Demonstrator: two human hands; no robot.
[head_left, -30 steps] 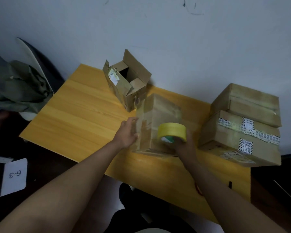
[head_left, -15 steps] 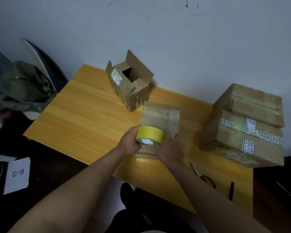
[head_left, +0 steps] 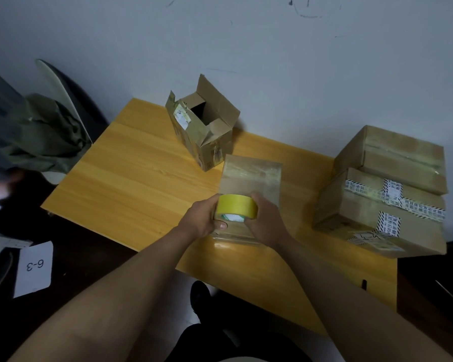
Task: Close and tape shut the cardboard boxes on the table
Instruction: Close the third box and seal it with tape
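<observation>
Both the left hand (head_left: 203,218) and right hand (head_left: 266,222) grip the tape roll (head_left: 236,207) over a closed box (head_left: 250,178); 2 stacked boxes (head_left: 387,184) look sealed, 1 open box (head_left: 202,129) remains.

Looks to me like back room or small office corner used for packing, not a home kitchen or shop floor. What I'm going on: plain wooden table (head_left: 131,178) shoved against bare, scuffed grey wall (head_left: 272,61). Several cardboard boxes on it, one open box (head_left: 202,131), stacked pair at right with printed parcel tape (head_left: 392,202). Yellow tape roll (head_left: 236,210) in use. Paper tag reading "6-3" (head_left: 34,267) on dark floor, like station label. Chair with green jacket (head_left: 42,137) at left.
</observation>
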